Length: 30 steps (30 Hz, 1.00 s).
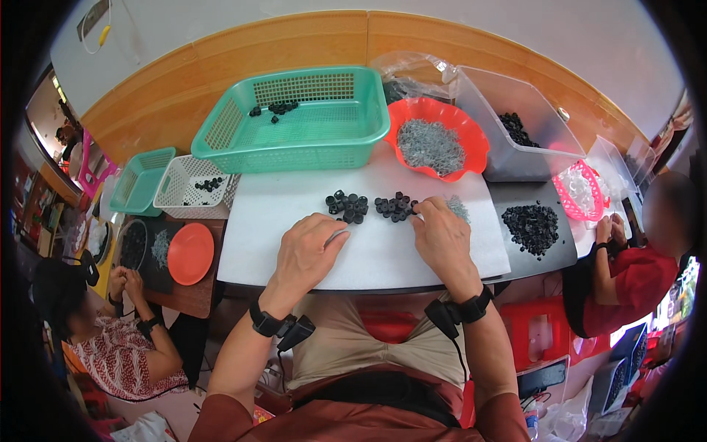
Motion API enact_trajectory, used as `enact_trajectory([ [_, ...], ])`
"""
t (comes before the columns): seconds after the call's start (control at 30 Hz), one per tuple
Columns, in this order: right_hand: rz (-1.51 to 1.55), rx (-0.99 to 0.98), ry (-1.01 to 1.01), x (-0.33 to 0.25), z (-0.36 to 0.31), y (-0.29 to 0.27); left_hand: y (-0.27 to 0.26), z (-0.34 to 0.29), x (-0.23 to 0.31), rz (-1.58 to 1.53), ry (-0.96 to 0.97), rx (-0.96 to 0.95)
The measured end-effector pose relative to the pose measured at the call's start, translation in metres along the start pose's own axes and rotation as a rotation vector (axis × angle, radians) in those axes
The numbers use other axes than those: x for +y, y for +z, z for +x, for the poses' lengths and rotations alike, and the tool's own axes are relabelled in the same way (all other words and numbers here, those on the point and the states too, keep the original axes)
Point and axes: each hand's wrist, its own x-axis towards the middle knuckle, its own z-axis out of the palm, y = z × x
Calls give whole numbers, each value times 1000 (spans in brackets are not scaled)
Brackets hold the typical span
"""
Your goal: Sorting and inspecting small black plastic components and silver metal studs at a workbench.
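Note:
On the white foam sheet (258,243) in front of me lie two small piles of black plastic parts, a left pile (349,207) and a right pile (396,207). My left hand (312,244) rests just below the left pile, its fingers curled together and the thumb along them. What its fingertips hold, if anything, is hidden. At the right edge of the right pile, my right hand (443,234) has thumb and fingers drawn together on a black part. Beyond that hand lies a little heap of small metal pieces (457,209), partly covered by it.
A green basket (294,158) with a few black parts stands behind the sheet. Beside it are a red bowl (477,140) of metal pieces and a clear bin (515,166). Black pieces (532,228) lie right. Co-workers sit at left (110,346) and right (626,276).

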Motion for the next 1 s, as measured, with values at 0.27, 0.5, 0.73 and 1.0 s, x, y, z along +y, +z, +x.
enact_trajectory([
  [0.27, 9, 27, 73, -2, 6, 6, -2, 0, 4, -31, -26, -7],
  [0.5, -33, 21, 93, -3, 8, 5, -4, 0, 8, -89, -112, -20],
  [0.73, 40, 55, 63, -4, -4, -4, -2, 0, 7, -113, -34, 63],
  [1.0, 145, -21, 32, -2, -8, -9, -2, 0, 5, -90, 51, 85],
])
